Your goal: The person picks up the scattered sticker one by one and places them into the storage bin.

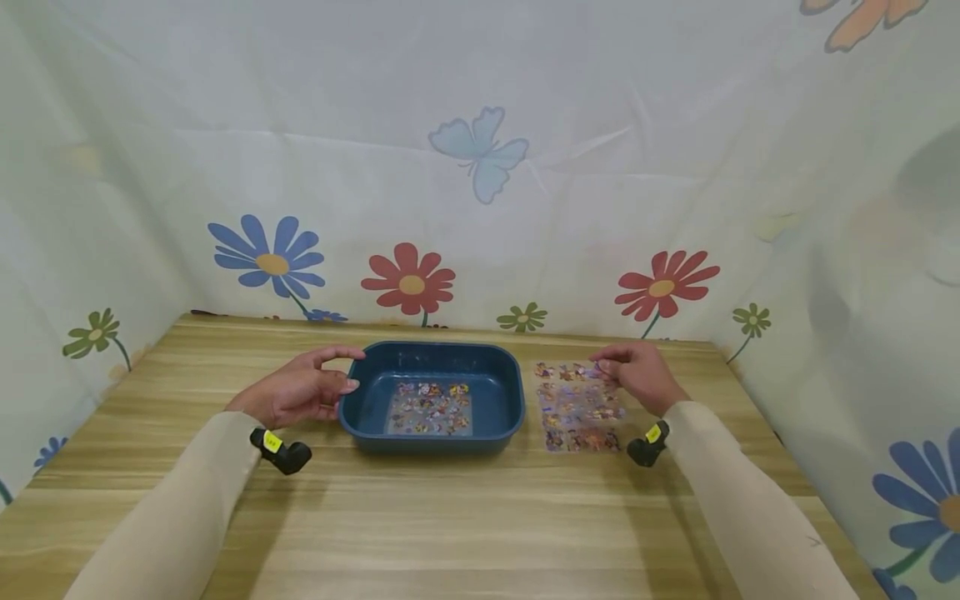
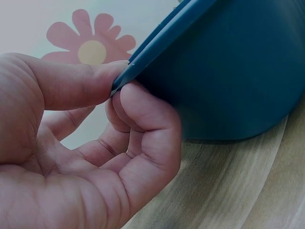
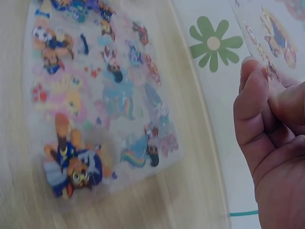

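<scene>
My left hand (image 1: 296,390) is at the left end of a dark blue plastic basin (image 1: 435,446). In the left wrist view, thumb and curled fingers pinch the basin's rim (image 2: 157,45). A clear sticker sheet (image 1: 429,410) with small cartoon figures lies on the basin floor. Right of the basin, my right hand (image 1: 643,377) pinches the edge of another sticker sheet (image 3: 279,36) between thumb and index finger. Beneath that sheet, more transparent cartoon stickers (image 3: 109,100) lie on the table; how many sheets overlap there I cannot tell.
The wood-grain table (image 1: 450,525) extends around the basin and toward me. A white curtain (image 1: 337,167) printed with flowers and a butterfly hangs behind it and along both sides. Black wrist devices (image 1: 283,454) with yellow labels sit on both sleeves.
</scene>
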`<state>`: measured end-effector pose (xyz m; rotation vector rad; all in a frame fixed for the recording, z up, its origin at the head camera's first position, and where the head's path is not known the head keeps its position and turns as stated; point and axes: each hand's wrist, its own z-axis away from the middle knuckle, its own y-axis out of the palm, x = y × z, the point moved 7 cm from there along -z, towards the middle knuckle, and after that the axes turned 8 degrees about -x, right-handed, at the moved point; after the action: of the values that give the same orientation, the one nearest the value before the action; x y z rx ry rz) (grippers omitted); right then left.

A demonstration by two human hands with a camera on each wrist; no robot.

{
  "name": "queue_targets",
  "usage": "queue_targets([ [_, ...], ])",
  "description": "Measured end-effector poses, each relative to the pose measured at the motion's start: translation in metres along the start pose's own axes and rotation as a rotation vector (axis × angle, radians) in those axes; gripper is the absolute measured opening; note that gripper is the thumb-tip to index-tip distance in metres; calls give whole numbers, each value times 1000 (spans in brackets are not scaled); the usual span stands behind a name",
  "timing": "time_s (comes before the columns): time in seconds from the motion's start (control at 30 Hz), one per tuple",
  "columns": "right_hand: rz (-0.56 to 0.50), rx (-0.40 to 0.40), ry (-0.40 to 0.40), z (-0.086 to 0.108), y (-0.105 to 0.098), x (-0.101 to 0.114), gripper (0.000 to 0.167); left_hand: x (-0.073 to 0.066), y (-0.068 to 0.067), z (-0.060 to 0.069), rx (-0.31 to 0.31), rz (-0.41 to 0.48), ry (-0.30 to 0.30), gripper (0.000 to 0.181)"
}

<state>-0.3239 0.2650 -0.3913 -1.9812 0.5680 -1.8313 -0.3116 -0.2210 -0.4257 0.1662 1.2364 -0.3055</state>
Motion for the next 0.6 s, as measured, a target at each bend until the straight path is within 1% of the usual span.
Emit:
queue_targets([
  [0.23, 1, -9, -23, -4, 5, 11, 28, -1, -1, 0, 3, -1, 8, 67],
  [0.43, -38, 3, -17, -5, 14, 21, 27, -1, 0, 1, 6, 4, 8, 68],
  [0.6, -50, 21, -6, -5, 21, 26, 28, 0, 0, 1, -8, 11, -1, 67],
])
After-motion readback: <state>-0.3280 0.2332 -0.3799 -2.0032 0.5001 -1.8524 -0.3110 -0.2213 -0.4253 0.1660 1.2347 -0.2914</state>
